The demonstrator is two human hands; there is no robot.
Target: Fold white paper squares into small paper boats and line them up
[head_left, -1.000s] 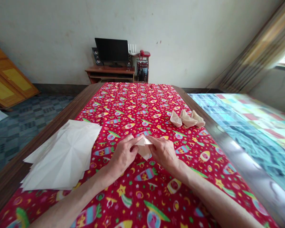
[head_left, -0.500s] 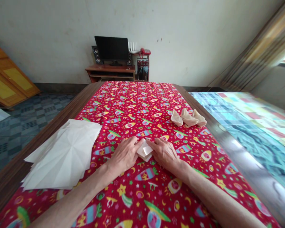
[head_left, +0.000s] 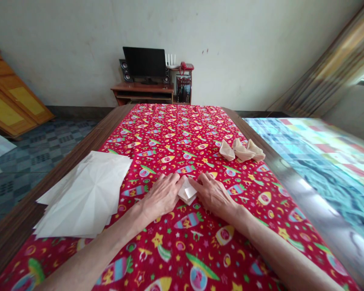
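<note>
A small folded piece of white paper (head_left: 188, 192) lies on the red patterned cloth (head_left: 188, 246), in front of me. My left hand (head_left: 166, 194) grips its left side, fingers curled and thumb along the upper edge. From the right, my right hand (head_left: 212, 191) pinches the opposite side in much the same way. Both sets of fingertips are partly hidden behind the hands. To the left rests a stack of creased white paper sheets (head_left: 91, 198). Several folded paper shapes (head_left: 243, 150) stand together at the right of the cloth.
The cloth covers a dark wooden table (head_left: 109, 126). A bed with a checked cover (head_left: 327, 153) stands to the right. Beyond the table is a desk (head_left: 142, 88) with a monitor (head_left: 144, 62), speakers and a red telephone (head_left: 186, 66). A wooden cabinet (head_left: 15, 97) is at far left.
Both hands stay on the folded paper; the left thumb has drawn slightly down along its edge. The whole view has shifted slightly, so things sit a little further right.
</note>
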